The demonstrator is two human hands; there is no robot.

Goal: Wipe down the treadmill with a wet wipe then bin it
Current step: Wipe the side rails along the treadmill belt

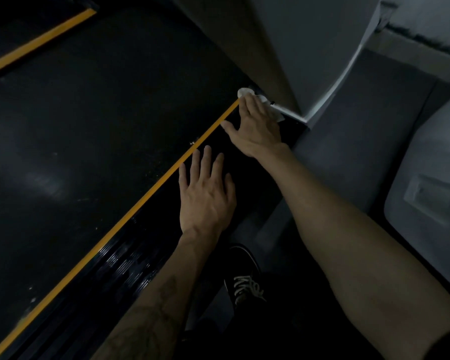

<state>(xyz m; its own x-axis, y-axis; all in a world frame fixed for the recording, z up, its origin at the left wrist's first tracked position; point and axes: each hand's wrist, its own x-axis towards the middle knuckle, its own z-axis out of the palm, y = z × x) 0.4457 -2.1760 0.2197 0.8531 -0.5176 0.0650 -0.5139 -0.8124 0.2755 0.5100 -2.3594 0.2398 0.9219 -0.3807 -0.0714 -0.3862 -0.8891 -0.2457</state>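
The treadmill's black belt (94, 141) fills the left of the head view, bordered by an orange stripe (151, 190) and a glossy black side rail (130, 263). My right hand (255, 126) presses a white wet wipe (244, 92) flat onto the far end of the rail, at the foot of the grey upright (291, 55). Its fingers are straight, and the wipe shows past the fingertips and at the hand's right side. My left hand (205, 196) rests flat on the same rail, nearer to me, fingers spread and holding nothing.
Grey floor (348, 141) lies to the right of the treadmill. A pale grey machine housing (431, 178) stands at the right edge. My black laced shoe (244, 279) is on the floor beside the rail. A second orange stripe (37, 42) runs at the upper left.
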